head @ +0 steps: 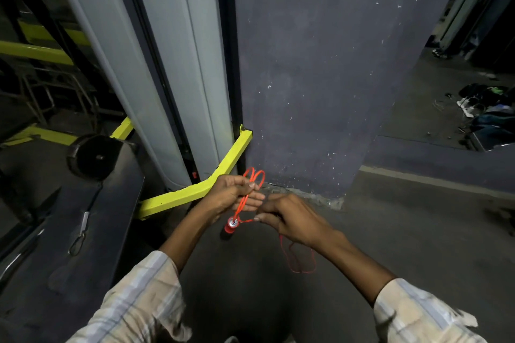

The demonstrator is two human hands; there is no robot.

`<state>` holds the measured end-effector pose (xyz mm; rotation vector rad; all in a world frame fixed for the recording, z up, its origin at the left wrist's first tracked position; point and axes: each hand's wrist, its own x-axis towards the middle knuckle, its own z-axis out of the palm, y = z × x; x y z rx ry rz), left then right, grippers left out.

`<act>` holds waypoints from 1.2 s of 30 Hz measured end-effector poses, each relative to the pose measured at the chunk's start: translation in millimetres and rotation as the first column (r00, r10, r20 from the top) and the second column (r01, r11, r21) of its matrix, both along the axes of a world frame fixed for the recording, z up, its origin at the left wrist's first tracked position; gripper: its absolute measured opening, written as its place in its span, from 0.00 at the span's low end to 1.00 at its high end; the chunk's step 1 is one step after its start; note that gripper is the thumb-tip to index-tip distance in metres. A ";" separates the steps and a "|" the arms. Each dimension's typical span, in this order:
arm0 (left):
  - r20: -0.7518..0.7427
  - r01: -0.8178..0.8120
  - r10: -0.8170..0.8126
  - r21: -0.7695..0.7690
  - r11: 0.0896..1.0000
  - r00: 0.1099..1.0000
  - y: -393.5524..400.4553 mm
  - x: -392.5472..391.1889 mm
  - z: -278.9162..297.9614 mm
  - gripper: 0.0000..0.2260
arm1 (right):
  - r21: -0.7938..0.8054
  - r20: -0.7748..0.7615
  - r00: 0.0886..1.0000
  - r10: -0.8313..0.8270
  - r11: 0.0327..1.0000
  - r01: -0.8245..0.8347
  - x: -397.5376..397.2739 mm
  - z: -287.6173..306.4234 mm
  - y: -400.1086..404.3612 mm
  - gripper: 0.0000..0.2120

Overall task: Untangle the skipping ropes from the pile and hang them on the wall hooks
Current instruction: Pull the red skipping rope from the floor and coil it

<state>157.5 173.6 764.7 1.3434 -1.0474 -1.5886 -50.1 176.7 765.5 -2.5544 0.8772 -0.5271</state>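
- Head view, far left: a dark bench [92,231] carries a black weight plate [93,156], and a yellow frame bar [200,189] runs just beside the hands. A swinging handle could knock or snag on that bar if the rope is tugged hard.
- Left hand [231,193] has its fingers curled and pressed together around a doubled section of the orange skipping rope [245,200]; two small loops [255,177] stick up above the fist. If this grip slackens, those loops could slip through and tighten into a fresh knot.
- Below the left hand, the red handle [232,224] dangles free on the cord. Its weight may twist the strands as it spins.
- Right hand [289,217] pinches the rope between thumb and fingertips, just beside the handle. Pulling outward here before finding the right strand would likely cinch the tangle.
- Under the right wrist, slack loops [299,257] hang low, near the floor; whether they touch it I cannot tell. They could catch underfoot.
- Dark shapes at the top of the purple wall [320,64] may be hooks; unclear. Nothing is hung yet.
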 end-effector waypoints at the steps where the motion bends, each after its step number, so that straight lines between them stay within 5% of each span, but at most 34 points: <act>1: 0.053 0.025 -0.025 0.004 1.000 0.998 2.1 -2.9 -1.7 0.08 | -0.004 0.058 0.998 -0.007 1.000 0.007 -0.9 4.2 0.4 0.07; 10: 0.000 0.252 -0.254 0.125 0.960 0.967 15.4 -21.0 7.5 0.09 | 0.210 0.234 0.935 -0.267 0.953 0.219 -16.7 -8.2 -15.1 0.24; 13: 0.029 0.267 -0.272 0.119 0.956 0.962 14.3 -18.9 8.2 0.10 | 0.425 0.246 0.940 -0.237 0.898 0.116 -20.6 -19.2 -14.5 0.12; 18: -0.101 0.298 -0.287 0.118 0.947 0.953 12.0 -8.0 7.3 0.14 | 0.691 0.252 0.874 -0.415 0.709 0.137 -33.0 -34.4 -14.4 0.15; 21: -0.212 0.458 -0.413 0.254 0.852 0.885 15.8 -11.9 14.3 0.14 | 0.686 0.227 0.869 -0.439 0.706 0.178 -24.9 -37.6 -12.9 0.11; 24: -0.198 0.569 -0.538 0.396 0.721 0.819 10.1 -24.0 24.6 0.23 | 0.579 0.229 0.911 -0.342 0.800 0.155 -13.0 -29.3 -9.3 0.14; 26: -0.048 0.487 -0.510 0.382 0.785 0.859 4.6 -30.7 26.7 0.20 | 0.529 0.231 0.931 -0.282 0.840 0.123 -11.7 -24.5 -11.1 0.18; 28: 0.000 0.396 -0.413 0.285 0.873 0.911 2.9 -33.5 23.1 0.18 | 0.536 0.242 0.925 -0.293 0.835 0.125 -18.9 -27.1 -13.7 0.11; 36: -0.344 0.377 -0.280 0.260 0.889 0.896 6.6 -22.0 4.8 0.15 | 0.699 0.275 0.870 -0.409 0.706 0.111 -36.0 -55.1 -8.3 0.15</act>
